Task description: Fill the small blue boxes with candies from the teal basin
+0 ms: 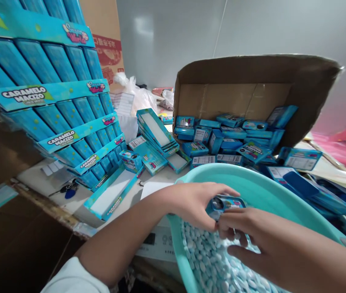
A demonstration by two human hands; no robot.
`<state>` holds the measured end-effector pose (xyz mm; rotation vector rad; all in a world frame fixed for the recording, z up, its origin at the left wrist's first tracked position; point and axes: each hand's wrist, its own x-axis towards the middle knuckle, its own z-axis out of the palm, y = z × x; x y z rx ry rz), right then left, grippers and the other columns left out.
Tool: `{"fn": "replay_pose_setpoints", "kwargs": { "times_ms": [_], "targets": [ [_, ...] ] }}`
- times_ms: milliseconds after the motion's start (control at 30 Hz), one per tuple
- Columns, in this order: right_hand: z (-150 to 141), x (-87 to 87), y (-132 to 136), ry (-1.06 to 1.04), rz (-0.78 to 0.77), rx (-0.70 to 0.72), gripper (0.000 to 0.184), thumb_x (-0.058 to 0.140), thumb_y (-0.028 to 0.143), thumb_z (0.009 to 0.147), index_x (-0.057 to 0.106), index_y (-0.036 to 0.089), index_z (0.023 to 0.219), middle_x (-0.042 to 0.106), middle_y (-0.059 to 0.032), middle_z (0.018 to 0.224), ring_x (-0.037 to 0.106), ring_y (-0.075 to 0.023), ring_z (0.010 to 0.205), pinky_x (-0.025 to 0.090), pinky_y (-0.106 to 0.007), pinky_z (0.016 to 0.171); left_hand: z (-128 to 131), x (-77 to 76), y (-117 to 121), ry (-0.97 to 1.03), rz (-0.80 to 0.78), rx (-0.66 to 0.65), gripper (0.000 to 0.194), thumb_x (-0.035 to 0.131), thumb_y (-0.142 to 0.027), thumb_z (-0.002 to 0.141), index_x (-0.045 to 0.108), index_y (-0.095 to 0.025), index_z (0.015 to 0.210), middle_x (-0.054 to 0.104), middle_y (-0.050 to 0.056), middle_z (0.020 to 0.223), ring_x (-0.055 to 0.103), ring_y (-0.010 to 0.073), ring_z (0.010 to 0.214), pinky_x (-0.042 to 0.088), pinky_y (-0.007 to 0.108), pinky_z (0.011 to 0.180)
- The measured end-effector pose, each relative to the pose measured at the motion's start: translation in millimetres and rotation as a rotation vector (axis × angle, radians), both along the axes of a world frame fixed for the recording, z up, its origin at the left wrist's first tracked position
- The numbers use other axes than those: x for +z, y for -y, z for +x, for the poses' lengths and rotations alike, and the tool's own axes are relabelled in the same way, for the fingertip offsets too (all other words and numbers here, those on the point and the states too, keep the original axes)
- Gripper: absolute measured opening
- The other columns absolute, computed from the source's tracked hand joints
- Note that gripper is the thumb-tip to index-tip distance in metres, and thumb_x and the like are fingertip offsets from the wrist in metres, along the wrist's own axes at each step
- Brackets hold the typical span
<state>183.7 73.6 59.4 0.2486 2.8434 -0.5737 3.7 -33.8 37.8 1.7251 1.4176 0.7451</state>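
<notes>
My left hand (195, 203) grips a small blue candy box (225, 203) over a teal plastic basin (252, 183). Pale blue-white candies (206, 260) fill the basin's bottom. My right hand (252, 234) meets the box from the right, its fingers curled at the box's lower edge just above the candies. Whether those fingers hold a candy is hidden.
Stacked blue display trays labelled "Caramelo Macizo" (53, 118) lean at left. A tipped cardboard carton (252, 89) spills several small blue boxes (222, 138) behind the basin. Open flat trays (156, 130) lie mid-table, keys (67, 189) at left, and a scale (157, 242) sits under the basin's left side.
</notes>
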Motion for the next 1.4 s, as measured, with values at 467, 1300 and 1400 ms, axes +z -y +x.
{"fn": "replay_pose_setpoints", "kwargs": {
  "times_ms": [467, 1300, 1400],
  "targets": [
    [-5.6, 11.1, -7.6, -0.870, -0.193, -0.276, 0.022, 0.067, 0.041, 0.090, 0.064, 0.035, 0.112, 0.067, -0.0022, 0.099, 0.063, -0.0207, 0.083, 0.051, -0.033, 0.068, 12.1, -16.0, -3.7, 0.321, 0.496, 0.494, 0.070, 0.070, -0.028, 0.090, 0.041, -0.025, 0.153, 0.058, 0.013, 0.144, 0.058, 0.0287, 0.131, 0.046, 0.042, 0.112],
    [-13.5, 2.8, -29.8, -1.091, -0.801, -0.675, 0.035, 0.079, 0.039, 0.082, 0.068, 0.036, 0.115, 0.065, -0.0007, 0.111, 0.062, -0.0204, 0.104, 0.046, -0.034, 0.085, -12.5, -19.8, -15.6, 0.983, 0.399, 0.502, 0.054, 0.084, -0.049, 0.077, 0.067, -0.028, 0.123, 0.068, 0.002, 0.093, 0.066, 0.0188, 0.084, 0.053, 0.032, 0.077],
    [-15.1, 4.9, -29.4, -0.975, -0.951, -0.697, 0.033, 0.078, 0.043, 0.082, 0.069, 0.033, 0.112, 0.066, -0.0016, 0.110, 0.064, -0.0204, 0.103, 0.048, -0.033, 0.083, -13.3, -18.2, -16.2, 1.037, 0.364, 0.494, 0.057, 0.086, -0.047, 0.075, 0.066, -0.027, 0.124, 0.069, 0.002, 0.090, 0.066, 0.0168, 0.078, 0.053, 0.030, 0.073]
  ]
}}
